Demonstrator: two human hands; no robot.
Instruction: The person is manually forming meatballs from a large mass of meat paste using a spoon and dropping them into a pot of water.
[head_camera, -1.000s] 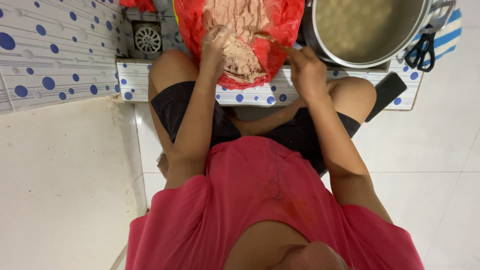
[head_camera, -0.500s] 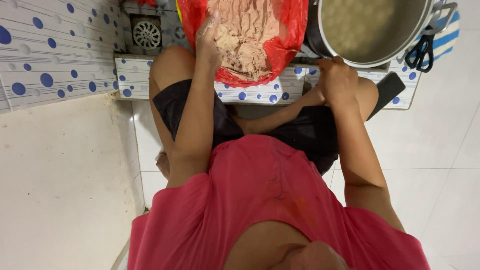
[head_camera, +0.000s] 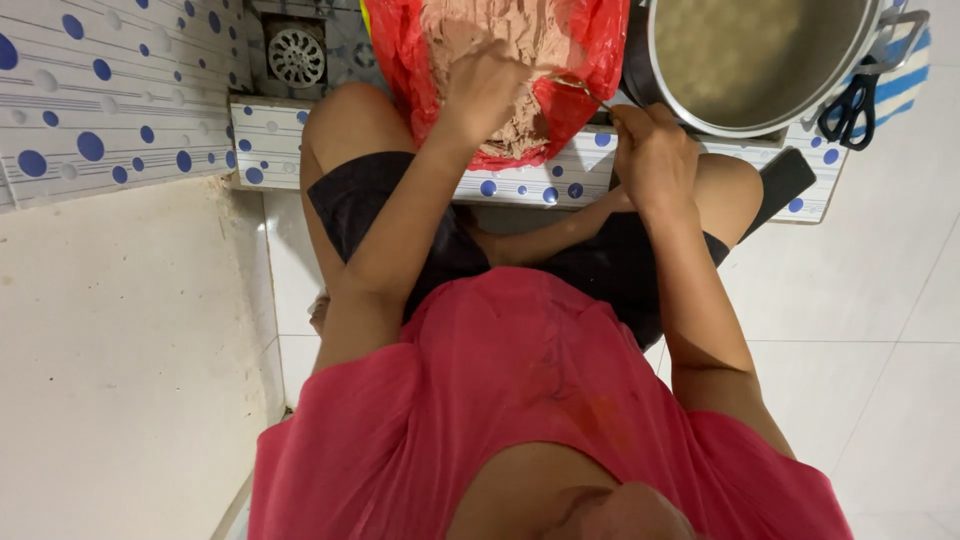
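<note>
The white floor (head_camera: 880, 330) fills the right and lower left of the view, and a blue-dotted tile step (head_camera: 520, 185) runs across at 12 o'clock. The person squats there in a pink shirt (head_camera: 520, 400) and black shorts (head_camera: 400, 215). A big metal pot (head_camera: 760, 55) of murky liquid stands at 1 o'clock, just beside a red bag (head_camera: 590, 40) at 12 o'clock, which lies open and holds a pinkish, pasty mass (head_camera: 520, 130). A dark flat slab (head_camera: 785, 180) pokes out by the right knee at 2 o'clock. Black scissors (head_camera: 850, 105) lie on a blue-striped cloth (head_camera: 905, 75) at the pot's right side. A round floor drain (head_camera: 297, 55) sits at 11 o'clock. The left hand (head_camera: 485, 90) is inside the bag, fingers curled and pressed onto the mass; whether it clutches any cannot be told. The right hand (head_camera: 650, 150) is clenched at the bag's right edge around a thin metal tool (head_camera: 585, 88), whose tip reaches into the mass.
</note>
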